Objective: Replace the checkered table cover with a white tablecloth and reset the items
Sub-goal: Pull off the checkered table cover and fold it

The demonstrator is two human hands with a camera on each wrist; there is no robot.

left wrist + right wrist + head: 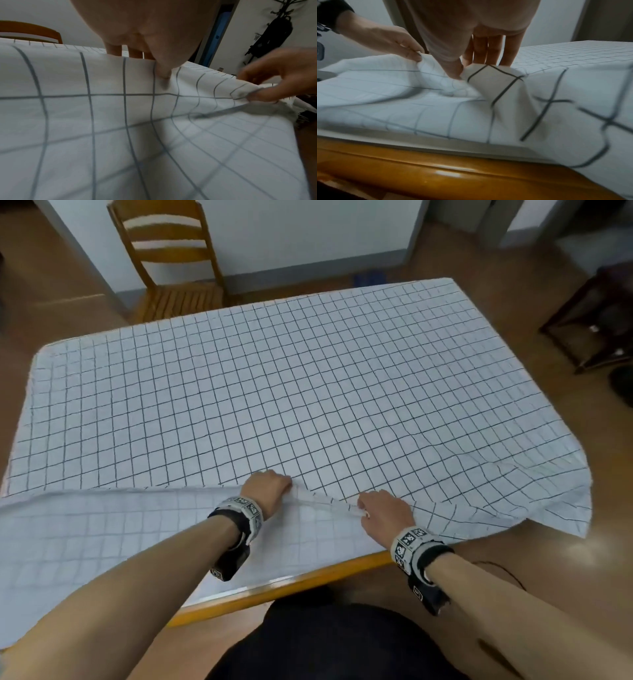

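Observation:
A checkered cover, white with dark grid lines, lies spread over the whole table. Its near edge is folded back onto the top, so the pale underside faces up. My left hand pinches the folded edge near the middle of the front; in the left wrist view its thumb lies on the cloth with the fingers behind the fold. My right hand pinches the same edge just to the right, and the right wrist view shows its thumb and fingers gripping a raised fold. The cover's right corner hangs off the table.
The table's wooden front edge shows bare below the folded cloth. A wooden chair stands at the far left corner. A dark low stand is on the floor at right. Brown floor surrounds the table.

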